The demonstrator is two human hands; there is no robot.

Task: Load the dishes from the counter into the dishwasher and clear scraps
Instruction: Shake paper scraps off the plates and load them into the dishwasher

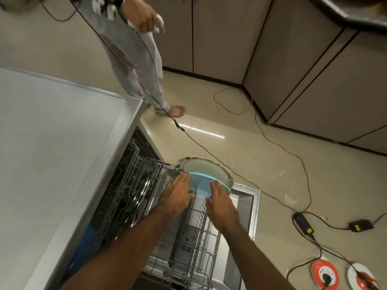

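The dishwasher's lower rack (201,233) is pulled out over the open door (254,208). At its far end a white plate with a patterned rim (206,167) stands on edge, and a light blue plate (202,183) stands in front of it. My left hand (177,195) touches the blue plate's left edge with its fingers. On the plate's right edge rests my right hand (222,203), fingers together. Steel dishes (139,192) sit in the rack deeper inside the machine.
The white top of the dishwasher (52,143) fills the left. Another person (144,65) stands barefoot on the tiled floor beyond. Red and black cables (272,143), two adapters (303,223) and extension reels (324,273) lie on the floor at right. Cabinets (293,59) line the back.
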